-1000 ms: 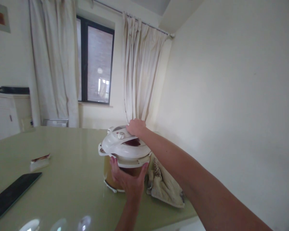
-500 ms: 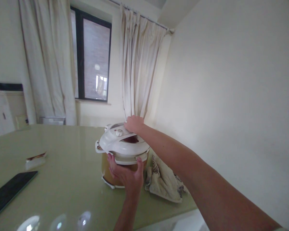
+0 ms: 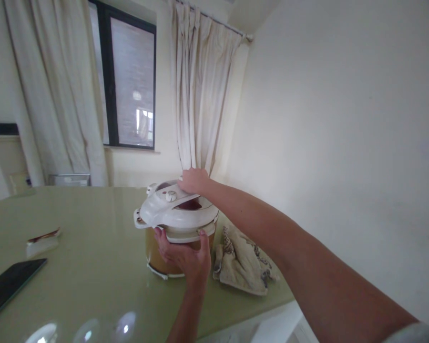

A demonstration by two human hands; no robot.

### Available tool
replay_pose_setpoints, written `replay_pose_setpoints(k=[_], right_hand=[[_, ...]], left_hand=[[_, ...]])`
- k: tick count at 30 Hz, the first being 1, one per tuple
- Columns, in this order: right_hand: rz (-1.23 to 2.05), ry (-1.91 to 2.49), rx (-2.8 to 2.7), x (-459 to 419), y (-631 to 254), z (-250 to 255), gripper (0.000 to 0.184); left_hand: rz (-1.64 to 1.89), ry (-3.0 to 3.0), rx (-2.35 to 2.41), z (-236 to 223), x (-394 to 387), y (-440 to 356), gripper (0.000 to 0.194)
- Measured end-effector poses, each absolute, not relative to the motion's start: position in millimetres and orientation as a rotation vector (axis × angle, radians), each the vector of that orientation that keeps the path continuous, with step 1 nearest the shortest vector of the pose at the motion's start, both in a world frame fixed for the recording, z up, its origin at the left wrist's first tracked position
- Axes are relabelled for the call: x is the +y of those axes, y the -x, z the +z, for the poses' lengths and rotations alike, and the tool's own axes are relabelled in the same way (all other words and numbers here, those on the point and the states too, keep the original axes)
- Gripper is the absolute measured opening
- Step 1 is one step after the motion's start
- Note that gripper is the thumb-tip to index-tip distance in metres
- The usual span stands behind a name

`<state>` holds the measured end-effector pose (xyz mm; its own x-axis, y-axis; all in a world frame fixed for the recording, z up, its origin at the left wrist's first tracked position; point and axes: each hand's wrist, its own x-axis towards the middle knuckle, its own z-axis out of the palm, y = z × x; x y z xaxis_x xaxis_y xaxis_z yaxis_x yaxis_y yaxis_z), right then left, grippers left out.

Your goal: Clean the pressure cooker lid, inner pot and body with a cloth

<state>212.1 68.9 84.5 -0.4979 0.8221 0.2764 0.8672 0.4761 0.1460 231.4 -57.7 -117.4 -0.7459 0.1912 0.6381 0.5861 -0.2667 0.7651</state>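
A pressure cooker (image 3: 155, 255) with a tan body stands on the table, its white lid (image 3: 153, 212) on top, sitting slightly tilted. My right hand (image 3: 194, 181) reaches across from the right and is wrapped round the lid's handle at its far side. Below the lid's front edge, my left hand (image 3: 186, 257) grips the pot's rim, thumb on the right and fingers on the left. The handle's part under my right hand is hidden. Right of the cooker lies a crumpled beige cloth (image 3: 243, 267), close beside it.
The greenish glossy table (image 3: 100, 267) carries a dark phone or tablet (image 3: 12, 286) at the left and a small white and brown item (image 3: 43, 240) behind it. A wall (image 3: 336, 143) rises close on the right; curtains (image 3: 200, 95) and a window (image 3: 132, 81) are behind.
The view has swung slightly right, so everything sits a little further left in the picture. Both hands keep their hold on the cooker, with no clear turning of the lid.
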Motion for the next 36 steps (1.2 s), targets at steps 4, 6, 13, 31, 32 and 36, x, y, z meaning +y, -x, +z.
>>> replay_pose_setpoints(k=[4,6,13,31,32,36], right_hand=[[-0.393,1.401,-2.603,72,-221,86,0.054],[-0.406,1.414,-2.601,72,-217,86,0.049],[-0.439,1.332,-2.648,75,-219,86,0.054],[-0.426,1.324,-2.633,80,-217,82,0.056],[-0.434,1.33,-2.632,80,-214,83,0.054],[-0.362,1.379,-2.643,75,-208,92,0.057]], left_hand=[[-2.103,0.958,-1.705,-120,-53,-232,0.105],[-2.103,0.941,-1.711,-120,-52,-233,0.105],[-2.171,0.962,-1.776,-115,-57,-233,0.099],[-2.138,0.946,-1.763,-119,-48,-232,0.101],[-2.139,0.95,-1.758,-120,-47,-232,0.101],[-2.158,0.998,-1.756,-122,-51,-227,0.101]])
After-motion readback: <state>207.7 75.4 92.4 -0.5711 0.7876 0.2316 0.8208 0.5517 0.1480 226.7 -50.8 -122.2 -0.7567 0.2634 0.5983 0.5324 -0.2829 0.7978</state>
